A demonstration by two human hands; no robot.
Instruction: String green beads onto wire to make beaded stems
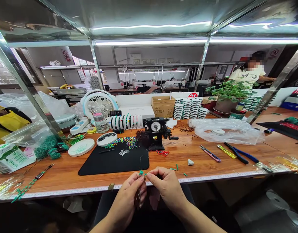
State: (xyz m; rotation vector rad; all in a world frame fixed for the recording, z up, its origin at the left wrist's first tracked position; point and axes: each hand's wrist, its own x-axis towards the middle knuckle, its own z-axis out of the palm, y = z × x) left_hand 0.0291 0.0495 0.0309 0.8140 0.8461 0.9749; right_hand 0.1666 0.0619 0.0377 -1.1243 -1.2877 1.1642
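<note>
I hold a small green cord piece (pixel 141 173), bunched in my left hand (pixel 130 191); one short end reaches my right hand (pixel 167 187).

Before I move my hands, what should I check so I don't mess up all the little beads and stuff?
1. Green piece in the left hand: ok, pinched in the fingers.
2. Right hand close by: ok, fingertips right beside it. How firm the grip is: cannot tell.
3. Black beads kept together: ok, in their round white dish.
4. Colourful beads in a dish: not ok, loose on the black mat.
5. Craft knife away from both hands: ok, off to the right. Blade tucked in: cannot tell.
</note>
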